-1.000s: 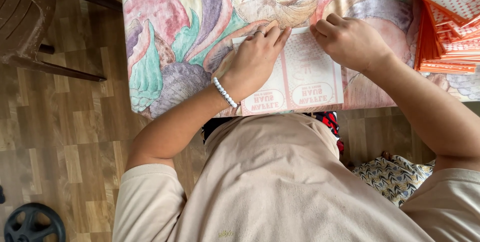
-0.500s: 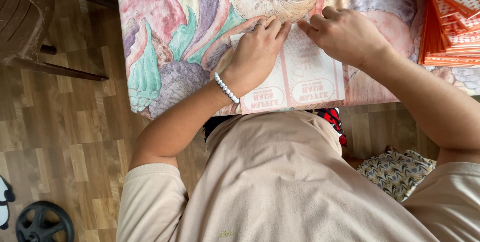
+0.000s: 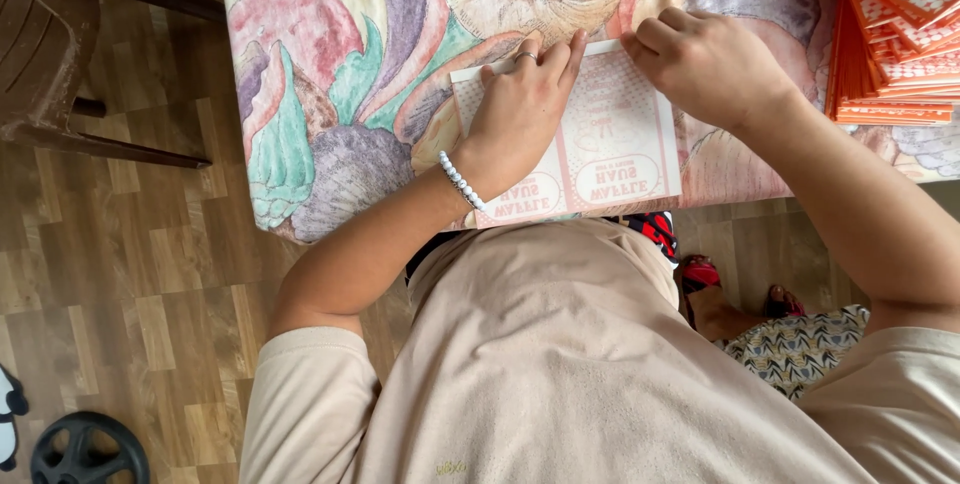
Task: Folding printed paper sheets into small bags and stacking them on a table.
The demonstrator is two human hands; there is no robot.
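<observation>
Much of what we see is cut off. Our own torso in a beige shirt [image 3: 560, 364] fills the lower middle and hides the near edge of the table under it. The stack of orange-edged sheets [image 3: 890, 54] at the table's right edge runs out of the frame at the top and right, so we cannot count them. A pale flat thing at the far edge is clipped by the top of the frame, and we cannot tell what it is.

The flat paper sheet [image 3: 575, 134] lies at the near edge of the table, about the middle. It is white with a pinkish-red dotted pattern and 2 oval red labels along its near side. Our left hand [image 3: 520, 114] lies flat on its left half, fingers stretched to the far edge, with a ring and a white bead bracelet [image 3: 462, 181] at the wrist. Our right hand [image 3: 715, 69] is curled at the sheet's far right corner; it seems to pinch that corner, but the fingertips are tucked under.

The table wears a cloth [image 3: 340, 94] printed with shells in pink, green and purple. The floor [image 3: 120, 284] is wood-look planks. A dark brown chair [image 3: 50, 44] stands at upper left, a black wheel-like object [image 3: 85, 449] at lower left.
</observation>
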